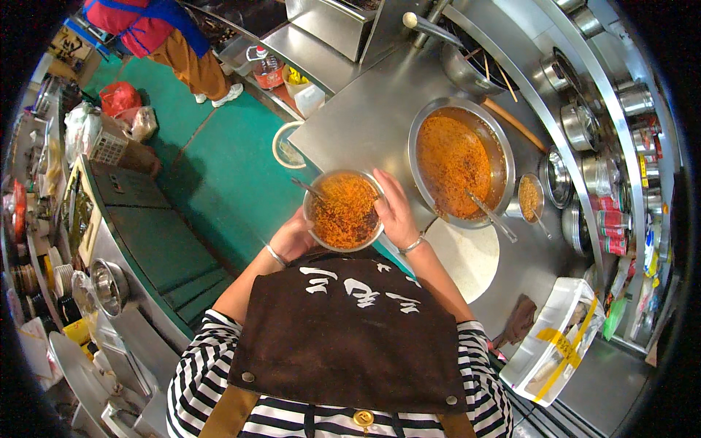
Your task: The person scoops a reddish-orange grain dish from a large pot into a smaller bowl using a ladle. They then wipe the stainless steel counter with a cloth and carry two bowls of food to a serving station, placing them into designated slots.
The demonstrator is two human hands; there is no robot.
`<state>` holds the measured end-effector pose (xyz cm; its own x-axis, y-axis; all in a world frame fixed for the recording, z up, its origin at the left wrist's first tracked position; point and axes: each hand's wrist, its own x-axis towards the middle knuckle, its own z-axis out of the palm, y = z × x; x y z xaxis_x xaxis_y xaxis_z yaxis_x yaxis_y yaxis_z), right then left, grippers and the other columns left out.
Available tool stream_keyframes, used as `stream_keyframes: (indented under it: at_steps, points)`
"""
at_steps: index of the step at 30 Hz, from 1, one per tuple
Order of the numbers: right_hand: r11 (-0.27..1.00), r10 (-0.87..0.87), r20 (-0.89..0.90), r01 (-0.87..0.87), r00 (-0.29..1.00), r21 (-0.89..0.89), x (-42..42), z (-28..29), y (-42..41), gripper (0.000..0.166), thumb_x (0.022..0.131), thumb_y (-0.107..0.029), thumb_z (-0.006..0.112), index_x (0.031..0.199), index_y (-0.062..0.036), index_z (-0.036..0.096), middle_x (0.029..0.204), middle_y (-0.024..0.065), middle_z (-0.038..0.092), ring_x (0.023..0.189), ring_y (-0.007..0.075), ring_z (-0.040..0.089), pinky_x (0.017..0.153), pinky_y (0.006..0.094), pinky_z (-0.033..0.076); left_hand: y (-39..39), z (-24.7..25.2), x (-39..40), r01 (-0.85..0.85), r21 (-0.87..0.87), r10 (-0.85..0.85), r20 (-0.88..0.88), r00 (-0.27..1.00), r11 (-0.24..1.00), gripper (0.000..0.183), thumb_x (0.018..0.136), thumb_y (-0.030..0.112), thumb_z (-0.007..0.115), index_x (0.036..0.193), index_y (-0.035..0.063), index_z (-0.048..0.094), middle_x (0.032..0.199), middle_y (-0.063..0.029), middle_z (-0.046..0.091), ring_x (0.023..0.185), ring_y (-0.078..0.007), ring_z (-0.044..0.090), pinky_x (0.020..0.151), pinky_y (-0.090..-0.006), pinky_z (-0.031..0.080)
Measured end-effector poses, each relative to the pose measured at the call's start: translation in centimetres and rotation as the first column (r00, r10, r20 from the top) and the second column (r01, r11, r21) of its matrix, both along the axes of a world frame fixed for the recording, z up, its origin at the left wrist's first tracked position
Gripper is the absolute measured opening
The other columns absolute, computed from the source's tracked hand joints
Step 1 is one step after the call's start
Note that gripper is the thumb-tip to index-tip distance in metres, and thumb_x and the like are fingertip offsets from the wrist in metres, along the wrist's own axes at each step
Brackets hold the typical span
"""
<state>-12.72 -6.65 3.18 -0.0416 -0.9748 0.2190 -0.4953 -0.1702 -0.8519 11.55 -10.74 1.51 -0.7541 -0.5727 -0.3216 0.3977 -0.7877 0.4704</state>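
Observation:
Between my two hands a round metal bowl (344, 216) is held in front of the brown apron; an orange-red, oily crumbly mixture fills it, and a spoon handle sticks out at its upper left. My left hand (294, 234) grips the bowl's left side. On the right rim rests my right hand (395, 211), fingers along the edge. Right of it, a large steel basin (503, 169) on the steel counter holds the same kind of mixture, with a spoon in it. A small metal cup of light brown bits (529, 198) stands beside the basin. A round whitish board (465, 257) lies below the basin.
A wok (465, 68) with chopsticks stands at the counter's back, a wooden rod (515, 125) near it. A white foam box (553, 342) with yellow tape sits at lower right. Shelves with pots line the right. A co-worker (181, 55) stands on the green floor at upper left.

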Motion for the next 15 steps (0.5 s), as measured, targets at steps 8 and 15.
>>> stream_keyframes:
  at_steps: [8,15]
  points:
    - [1.0,-0.028,-0.473,0.031,0.881,-0.001,0.0,2.7,1.9,0.056,0.081,-0.038,0.06,0.131,-0.0159,0.046,0.136,0.0179,0.035,0.115,0.0353,0.044,0.097,0.0429,0.034,0.8,-1.4,0.7,0.003,0.002,-0.003,0.062,0.998,1.0,0.08,0.071,0.021,0.063,0.139,0.0097,0.024,0.138,-0.0116,0.037,0.126,-0.0306,0.037,0.103,-0.0482,0.031]
    - [0.97,-0.238,-0.116,0.229,0.964,-0.082,-1.2,2.1,8.9,0.055,0.089,-0.044,0.048,0.128,-0.0061,0.047,0.136,0.0185,0.035,0.117,0.0322,0.045,0.096,0.0396,0.037,1.7,-3.2,1.2,0.105,0.026,-0.106,0.031,0.994,0.994,0.084,0.072,0.026,0.067,0.14,0.0092,0.022,0.138,-0.009,0.035,0.127,-0.0269,0.035,0.103,-0.0445,0.032]
